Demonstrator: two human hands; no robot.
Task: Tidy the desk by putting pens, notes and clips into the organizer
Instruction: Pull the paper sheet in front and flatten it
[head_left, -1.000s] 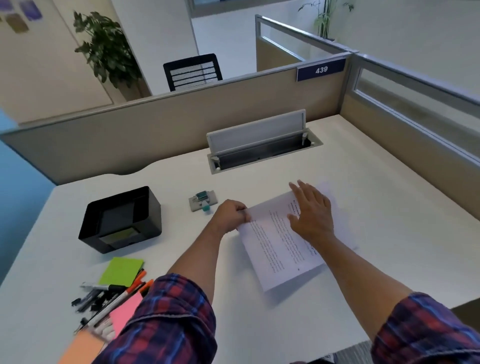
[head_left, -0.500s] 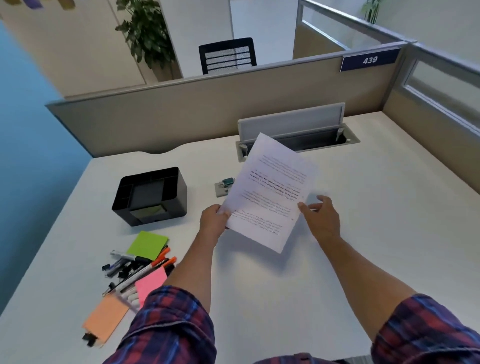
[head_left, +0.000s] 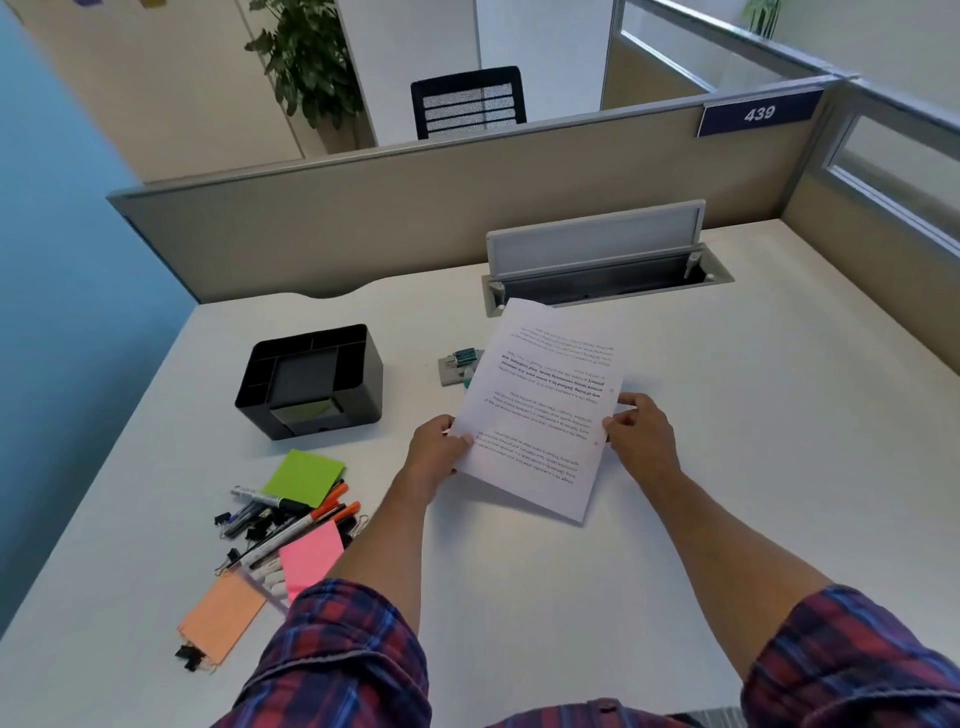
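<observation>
A white printed paper sheet (head_left: 540, 410) is held above the white worktop (head_left: 727, 467) at frame centre, pinched by the left hand (head_left: 434, 452) and right hand (head_left: 641, 434). The black plastic organizer (head_left: 311, 387) is seen left of centre, with pens (head_left: 296, 525) and coloured notes (head_left: 304, 475) heaped at lower left.

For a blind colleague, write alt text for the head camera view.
Both hands, left hand and right hand, hold a printed sheet above a white desk. Left of it sit a black organizer and scattered pens and sticky notes.

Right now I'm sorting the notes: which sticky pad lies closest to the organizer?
The green pad, just in front of the black organizer; the pink pad and orange pad lie farther toward the person.
</observation>
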